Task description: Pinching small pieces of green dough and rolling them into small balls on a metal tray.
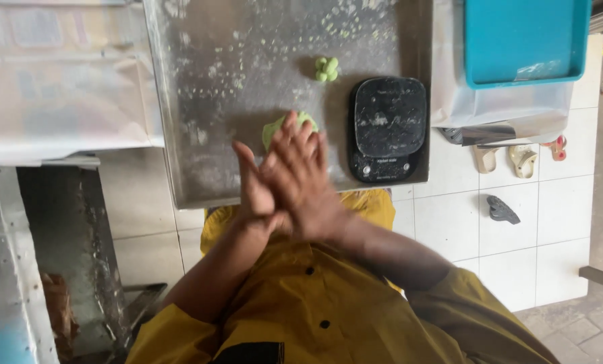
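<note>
Apparently both palms are pressed flat together, the right hand (306,176) laid over the left hand (253,192), fingers straight and angled up over the floured steel tabletop (200,101); whether any dough sits between them I cannot tell. Just beyond the fingertips a green dough lump (272,127) rests on the metal, likely kept close for portioning. Farther up lies a cluster of small green dough balls (326,69), with a black digital scale (388,128) beside it and a teal tray (524,40) farther off.
</note>
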